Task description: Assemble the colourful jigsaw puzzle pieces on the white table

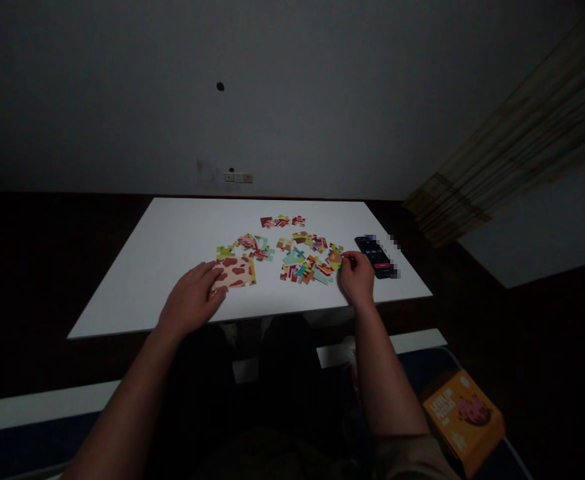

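Several colourful jigsaw pieces point(302, 257) lie scattered on a white table point(172, 233). A joined patch of cream pieces with brown spots point(237, 272) rests near the table's front. My left hand point(192, 300) lies on its left edge, fingers curled down onto it. My right hand point(357, 277) is at the right side of the loose pile, fingers closed in a pinch at a small piece point(345, 255).
A dark phone point(375, 257) with a lit screen lies right of my right hand. An orange puzzle box point(465, 420) sits low at the right, beside my arm. The wall carries a socket plate point(239, 177). A striped curtain point(522, 147) hangs at the right.
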Tool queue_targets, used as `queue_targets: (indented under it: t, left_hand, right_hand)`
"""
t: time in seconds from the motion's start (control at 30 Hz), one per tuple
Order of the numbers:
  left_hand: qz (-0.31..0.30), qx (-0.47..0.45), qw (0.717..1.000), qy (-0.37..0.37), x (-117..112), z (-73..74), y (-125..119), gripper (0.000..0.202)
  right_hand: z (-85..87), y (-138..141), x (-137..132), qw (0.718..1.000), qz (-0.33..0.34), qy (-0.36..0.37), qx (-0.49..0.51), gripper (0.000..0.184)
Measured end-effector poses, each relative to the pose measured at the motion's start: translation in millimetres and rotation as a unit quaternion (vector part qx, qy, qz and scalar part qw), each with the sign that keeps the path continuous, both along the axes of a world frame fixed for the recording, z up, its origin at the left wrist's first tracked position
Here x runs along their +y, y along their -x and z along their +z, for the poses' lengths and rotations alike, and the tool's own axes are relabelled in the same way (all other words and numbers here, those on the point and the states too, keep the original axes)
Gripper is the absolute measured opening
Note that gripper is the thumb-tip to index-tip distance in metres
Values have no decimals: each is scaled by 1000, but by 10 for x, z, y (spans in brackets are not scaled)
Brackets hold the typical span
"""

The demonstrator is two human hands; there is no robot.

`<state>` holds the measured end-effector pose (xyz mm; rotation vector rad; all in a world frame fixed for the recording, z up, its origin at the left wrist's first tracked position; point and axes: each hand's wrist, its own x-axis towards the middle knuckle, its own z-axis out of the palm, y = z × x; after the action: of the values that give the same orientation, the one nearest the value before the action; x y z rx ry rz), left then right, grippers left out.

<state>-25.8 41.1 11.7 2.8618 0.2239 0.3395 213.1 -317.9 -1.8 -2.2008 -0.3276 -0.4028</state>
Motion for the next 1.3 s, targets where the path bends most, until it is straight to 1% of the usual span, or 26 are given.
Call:
queue_targets:
  t: [0.2,0.37,0.5,0.77,0.97,1.07,1.17,1.23,1.3]
  left_hand:
    - [5,-3,1000,24,-10,24,-3,54]
    - [0,-3,1000,4,-1,-5,0,53]
    - [-1,-1,1000,-10,4,-24,6,56]
    - [2,-1,1000,-3,-1,-5,4,52]
    - [7,5,1000,-6,3,-25,2,55]
    - [8,6,1000,-8,-2,-27,6,56]
    - [7,0,1000,-10,-8,-18,12,55]
    - [4,-2,1000,-12,-9,-14,17,54]
    - [3,-4,1000,-12,-6,-18,23,54]
  right_hand:
    - [23,14,11,1000,-2,4,11,28]
    - [14,6,6,1000,-2,8,5,24]
    - [-6,-5,-7,1000,-1,11,-4,21]
    - [-19,-6,-9,1000,1,12,-4,23]
    - [-37,-21,-10,1000,-5,13,4,23]
    - [-26,-2,-3,999,-20,46,0,25]
    - [31,14,77,993,-19,112,-25,28]
    - [104,-15,205,988,23,146,-38,30]
    - [198,-99,391,979,90,176,-41,33]
